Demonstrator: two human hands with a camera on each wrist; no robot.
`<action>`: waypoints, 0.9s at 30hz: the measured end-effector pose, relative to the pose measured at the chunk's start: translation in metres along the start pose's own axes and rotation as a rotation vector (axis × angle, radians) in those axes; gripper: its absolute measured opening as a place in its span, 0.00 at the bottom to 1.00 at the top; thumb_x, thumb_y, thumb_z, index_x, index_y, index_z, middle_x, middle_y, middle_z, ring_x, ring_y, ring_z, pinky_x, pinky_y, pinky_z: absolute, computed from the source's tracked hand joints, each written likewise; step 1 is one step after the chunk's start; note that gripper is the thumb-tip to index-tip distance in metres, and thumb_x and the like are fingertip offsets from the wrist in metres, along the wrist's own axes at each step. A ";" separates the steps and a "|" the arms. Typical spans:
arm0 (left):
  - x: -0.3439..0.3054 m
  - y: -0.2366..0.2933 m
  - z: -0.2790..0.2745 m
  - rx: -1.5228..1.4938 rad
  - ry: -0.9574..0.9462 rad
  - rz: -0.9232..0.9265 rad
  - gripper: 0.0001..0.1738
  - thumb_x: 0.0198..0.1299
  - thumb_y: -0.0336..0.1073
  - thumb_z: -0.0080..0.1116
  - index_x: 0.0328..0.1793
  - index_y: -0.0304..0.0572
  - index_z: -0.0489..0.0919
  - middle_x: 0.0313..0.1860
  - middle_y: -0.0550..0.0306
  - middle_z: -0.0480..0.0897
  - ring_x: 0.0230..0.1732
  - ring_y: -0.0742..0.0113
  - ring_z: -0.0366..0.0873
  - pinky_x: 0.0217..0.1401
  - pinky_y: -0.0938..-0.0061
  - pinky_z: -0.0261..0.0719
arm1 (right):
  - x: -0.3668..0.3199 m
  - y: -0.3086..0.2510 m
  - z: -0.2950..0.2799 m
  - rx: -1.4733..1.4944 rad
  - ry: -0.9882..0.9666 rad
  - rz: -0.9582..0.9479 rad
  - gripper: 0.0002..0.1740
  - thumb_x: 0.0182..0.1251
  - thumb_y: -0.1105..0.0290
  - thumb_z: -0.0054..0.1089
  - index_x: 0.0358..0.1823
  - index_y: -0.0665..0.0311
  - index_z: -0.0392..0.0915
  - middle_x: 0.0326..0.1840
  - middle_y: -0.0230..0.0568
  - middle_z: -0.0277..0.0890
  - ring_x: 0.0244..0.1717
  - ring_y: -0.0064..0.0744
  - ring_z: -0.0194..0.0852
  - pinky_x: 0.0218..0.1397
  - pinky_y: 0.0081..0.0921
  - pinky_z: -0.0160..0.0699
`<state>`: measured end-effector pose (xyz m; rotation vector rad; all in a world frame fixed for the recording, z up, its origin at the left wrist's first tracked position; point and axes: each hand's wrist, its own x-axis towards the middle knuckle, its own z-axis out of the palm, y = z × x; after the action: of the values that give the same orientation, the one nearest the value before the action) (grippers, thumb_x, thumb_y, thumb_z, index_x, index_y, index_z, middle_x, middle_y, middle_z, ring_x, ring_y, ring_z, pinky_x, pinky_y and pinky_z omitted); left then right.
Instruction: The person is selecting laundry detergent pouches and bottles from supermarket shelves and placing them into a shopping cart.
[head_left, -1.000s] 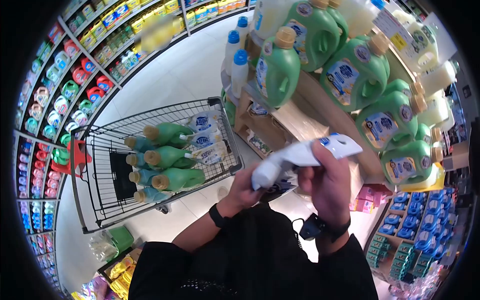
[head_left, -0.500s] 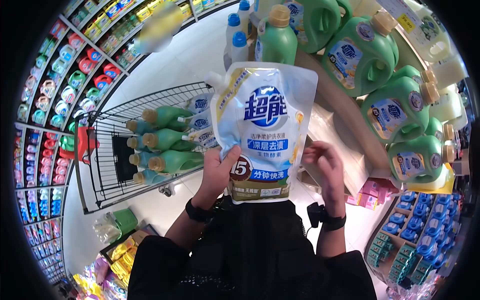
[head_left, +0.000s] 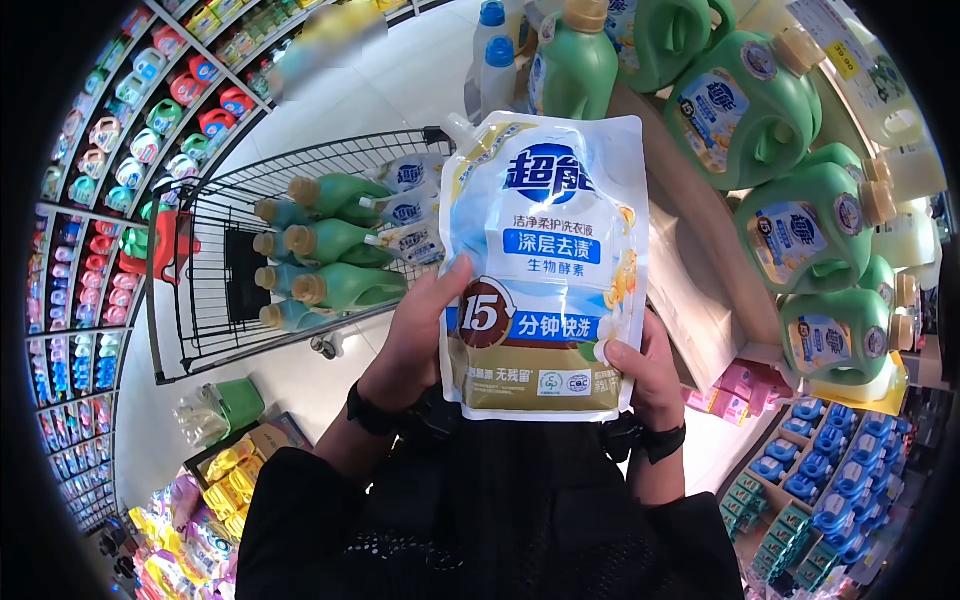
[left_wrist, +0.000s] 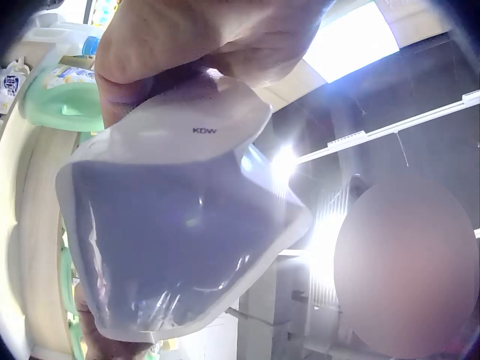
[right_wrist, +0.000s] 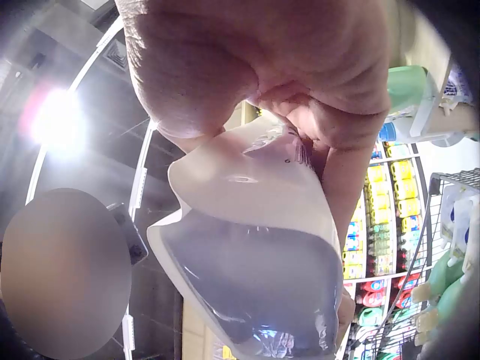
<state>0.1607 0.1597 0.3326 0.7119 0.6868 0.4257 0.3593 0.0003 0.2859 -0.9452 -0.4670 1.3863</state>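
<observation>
The pouch point(head_left: 545, 250) sits gripped between left fingers point(head_left: 446, 286) and right fingers point(head_left: 633, 364).

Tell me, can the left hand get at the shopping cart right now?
Probably not as it is: the left hand grips the white pouch. If it let go, the open-topped shopping cart on that side looks unblocked, though reach is uncertain.

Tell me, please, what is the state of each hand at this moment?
Left hand: holding the detergent pouch by one side edge.
Right hand: holding the opposite edge, low down.
</observation>
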 end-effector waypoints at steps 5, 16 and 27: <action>-0.001 -0.005 -0.004 -0.023 0.004 0.009 0.29 0.75 0.52 0.43 0.66 0.32 0.69 0.56 0.49 0.81 0.54 0.64 0.82 0.58 0.69 0.81 | -0.002 0.001 -0.003 -0.013 -0.015 0.001 0.34 0.61 0.66 0.66 0.66 0.73 0.66 0.59 0.45 0.77 0.57 0.30 0.77 0.63 0.29 0.72; -0.003 -0.007 -0.005 -0.035 0.013 0.008 0.29 0.76 0.53 0.40 0.68 0.33 0.68 0.58 0.48 0.80 0.55 0.63 0.82 0.59 0.68 0.80 | -0.004 0.005 -0.008 -0.031 -0.041 0.007 0.35 0.61 0.64 0.67 0.67 0.72 0.65 0.60 0.44 0.76 0.58 0.29 0.75 0.64 0.28 0.71; -0.005 -0.004 -0.011 0.070 -0.043 0.054 0.30 0.75 0.53 0.43 0.65 0.31 0.71 0.55 0.48 0.82 0.52 0.65 0.83 0.55 0.71 0.82 | -0.003 0.005 -0.003 -0.049 -0.066 -0.008 0.36 0.62 0.66 0.66 0.68 0.72 0.62 0.61 0.44 0.75 0.59 0.30 0.75 0.65 0.30 0.71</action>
<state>0.1494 0.1594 0.3260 0.8046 0.6457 0.4364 0.3583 -0.0039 0.2811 -0.9388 -0.5558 1.4074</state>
